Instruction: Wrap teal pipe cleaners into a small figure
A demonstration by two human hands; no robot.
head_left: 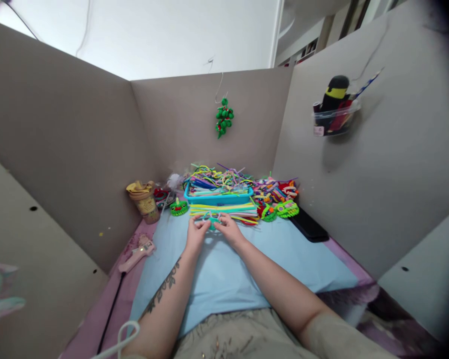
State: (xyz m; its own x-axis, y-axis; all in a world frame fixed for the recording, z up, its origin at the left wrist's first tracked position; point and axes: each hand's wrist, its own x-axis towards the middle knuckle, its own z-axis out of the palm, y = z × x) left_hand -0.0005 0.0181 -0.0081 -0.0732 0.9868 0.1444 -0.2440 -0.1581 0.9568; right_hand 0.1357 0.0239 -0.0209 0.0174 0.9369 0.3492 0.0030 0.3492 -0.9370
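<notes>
Between my two hands, above the light blue cloth [247, 267], is a small teal piece of bent pipe cleaner [213, 223]. My left hand [196, 232] pinches its left side with thumb and fingers. On the other side my right hand [229, 229] grips it the same way, thumb close to the left thumb. Fine loops stick up from the piece; their exact shape is too small to make out. Just beyond my fingertips lies a row of straight yellow, teal and pink pipe cleaners [224, 210].
Behind the row stands a blue tray [220, 200] heaped with pipe cleaners. Green finished figures [178, 207] sit left and right of it. A pink glue gun [137, 255] lies at left near a cup [145, 202]. A black phone-like slab [307, 225] rests at right. Grey panels surround the table.
</notes>
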